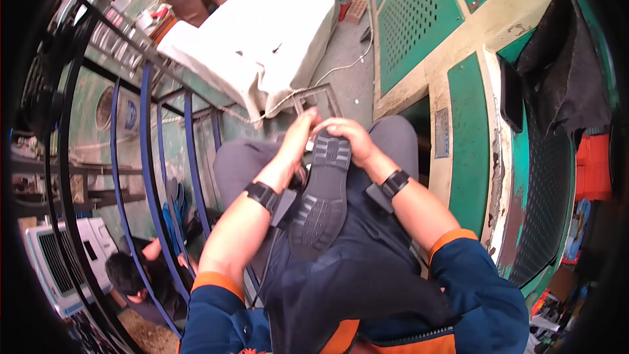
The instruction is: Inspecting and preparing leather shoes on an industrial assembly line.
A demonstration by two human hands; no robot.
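A shoe (pixel 320 190) lies sole up across my lap, its heel away from me and its toe against my dark apron. The sole is black with ridged tread at the heel and forefoot. My right hand (pixel 352 139) curls over the heel, thumb side near the sole's edge. Beside the heel's left edge, my left hand (pixel 301 132) is closed, its fingers reaching the far end of the heel where both hands meet. The shoe's upper faces down and is mostly hidden, as are some fingertips.
Blue and black metal bars (pixel 148 137) stand at my left. Ahead is a white cloth-covered block (pixel 262 19), with a gloved person beyond it. Another person (pixel 141 275) crouches beyond the bars. A green and cream machine (pixel 468 137) rises at my right, with a black cloth (pixel 563 59) hanging on it.
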